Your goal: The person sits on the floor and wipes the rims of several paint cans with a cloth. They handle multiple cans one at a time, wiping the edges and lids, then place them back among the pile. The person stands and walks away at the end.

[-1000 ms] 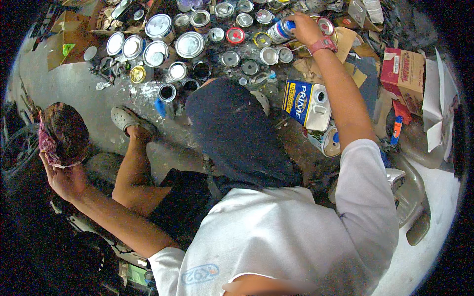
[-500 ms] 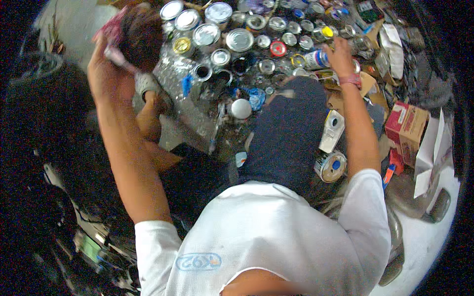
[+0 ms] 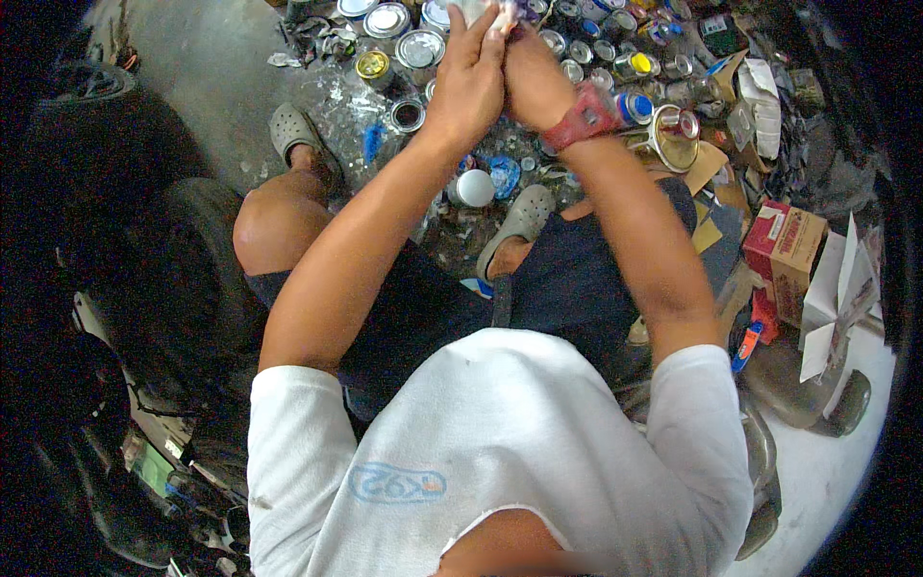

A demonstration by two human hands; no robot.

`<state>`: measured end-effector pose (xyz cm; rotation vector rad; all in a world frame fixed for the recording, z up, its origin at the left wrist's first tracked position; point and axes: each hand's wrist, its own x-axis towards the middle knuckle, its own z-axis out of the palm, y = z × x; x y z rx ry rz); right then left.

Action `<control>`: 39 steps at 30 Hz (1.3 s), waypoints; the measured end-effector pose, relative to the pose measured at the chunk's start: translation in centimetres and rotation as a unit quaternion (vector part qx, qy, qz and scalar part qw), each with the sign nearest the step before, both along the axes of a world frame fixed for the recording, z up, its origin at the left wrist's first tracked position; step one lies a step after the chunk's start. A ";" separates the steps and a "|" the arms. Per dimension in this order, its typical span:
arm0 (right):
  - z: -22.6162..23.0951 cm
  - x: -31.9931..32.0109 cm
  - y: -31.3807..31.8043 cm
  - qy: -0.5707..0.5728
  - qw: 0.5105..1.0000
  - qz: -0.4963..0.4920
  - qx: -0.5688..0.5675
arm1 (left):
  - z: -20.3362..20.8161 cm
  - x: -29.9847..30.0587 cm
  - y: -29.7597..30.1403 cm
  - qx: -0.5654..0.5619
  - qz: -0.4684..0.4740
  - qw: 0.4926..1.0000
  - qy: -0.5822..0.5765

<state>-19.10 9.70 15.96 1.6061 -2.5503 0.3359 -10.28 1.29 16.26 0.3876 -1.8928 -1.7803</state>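
Note:
My left hand (image 3: pixel 468 91) and my right hand (image 3: pixel 535 79) meet at the top centre, above the crowd of paint cans. A whitish, soft-looking thing (image 3: pixel 500 12) shows at their fingertips, partly cut off by the upper edge. Its kind is unclear. The left fingers bend over it, and the right fingers are mostly hidden behind the left hand. Below the left wrist stands an open can with a dark inside (image 3: pixel 407 115). A can with a yellow-toned top (image 3: pixel 372 65) and a silver-lidded can (image 3: pixel 420 48) stand left of the hands. Close to the right wrist lies a blue-ended can (image 3: pixel 635 108).
A white round lid (image 3: pixel 475 188) and crumpled blue plastic (image 3: pixel 503 176) lie between my sandaled feet. Several jars and cans crowd the upper right. A red and brown cardboard box (image 3: pixel 788 252) sits at right, beside folded white card (image 3: pixel 835 313). A dark tyre (image 3: pixel 197 231) stands left.
My left hand has come from the upper left to the top centre. My right hand has left the cans at right and joined it. My right knee has shifted, uncovering a sandal.

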 end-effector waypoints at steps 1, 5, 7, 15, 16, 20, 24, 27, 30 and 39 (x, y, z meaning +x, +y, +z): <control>-0.5 0.9 0.0 -0.011 0.999 -0.018 -0.049 | -0.8 -0.3 -0.1 -0.048 0.053 0.997 0.004; 2.4 3.9 0.5 -0.042 0.999 -0.013 -0.003 | -1.6 -0.7 -2.7 0.136 -0.013 0.991 0.014; 4.8 4.7 0.4 0.048 0.996 0.081 -0.009 | -0.7 -0.8 -4.8 0.254 -0.077 0.962 0.060; 8.2 3.1 -4.0 -0.738 0.305 0.119 -0.590 | 5.1 0.6 -4.5 0.586 -0.172 0.791 0.039; 7.8 2.8 -4.6 -0.746 0.270 0.109 -0.599 | 5.3 0.7 -4.3 0.604 -0.210 0.768 0.022; 6.4 3.3 -5.3 -0.814 0.171 0.114 -0.543 | 4.9 0.3 -4.7 0.531 -0.113 0.835 0.092; 6.6 4.3 -4.3 -0.834 0.193 0.148 -0.495 | 3.6 -0.3 -7.3 0.523 -0.094 0.836 0.137; 6.6 5.3 -3.7 -0.799 0.321 0.093 -0.501 | 3.9 -0.9 -9.3 0.477 -0.057 0.862 0.160; 5.7 5.0 -3.6 -0.697 0.478 0.000 -0.534 | 5.1 -0.9 -7.8 0.171 0.005 0.979 0.112; 2.4 0.0 -2.5 -0.779 0.362 0.052 -0.510 | 4.2 2.7 -0.9 -0.211 -0.079 0.970 0.093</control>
